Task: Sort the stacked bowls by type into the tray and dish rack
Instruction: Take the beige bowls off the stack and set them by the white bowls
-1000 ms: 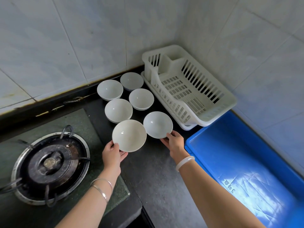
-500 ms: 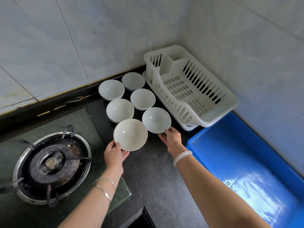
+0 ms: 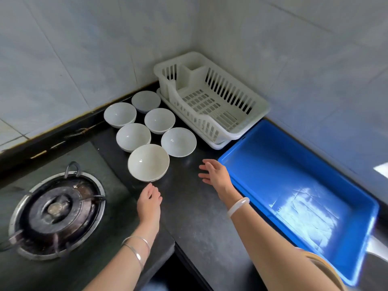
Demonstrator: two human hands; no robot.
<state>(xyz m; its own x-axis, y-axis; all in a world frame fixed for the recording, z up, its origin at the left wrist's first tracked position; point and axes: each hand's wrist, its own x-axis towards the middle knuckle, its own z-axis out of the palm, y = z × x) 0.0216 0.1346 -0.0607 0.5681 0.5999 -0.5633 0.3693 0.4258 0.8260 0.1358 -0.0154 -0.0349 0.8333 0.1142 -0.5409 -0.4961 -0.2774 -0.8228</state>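
Six white bowls (image 3: 159,120) stand mouth-up in a cluster on the dark counter (image 3: 195,217), in two rough rows running from the wall corner toward the person. The near bowl (image 3: 148,162) is the largest in view, and a second rim shows under its front edge, so it sits on at least one more. Whether the others are stacked I cannot tell.

The left hand (image 3: 150,198) is just short of the near bowl, fingers loose, holding nothing and not touching it. The right hand (image 3: 214,175) is over the counter between the bowls and the tray (image 3: 357,198), fingers spread, gripping nothing.

The white rack (image 3: 260,110) stands in the corner just right of the bowls on a white base (image 3: 220,146); its slotted floor and its small walled compartment at the back are in plain view. The blue tray lies nearer, its corner touching the rack's end, with glare on its floor.

A burner (image 3: 56,211) sits left of the hands. Silver bangles (image 3: 136,246) ring the left wrist, a white bangle (image 3: 238,206) the right
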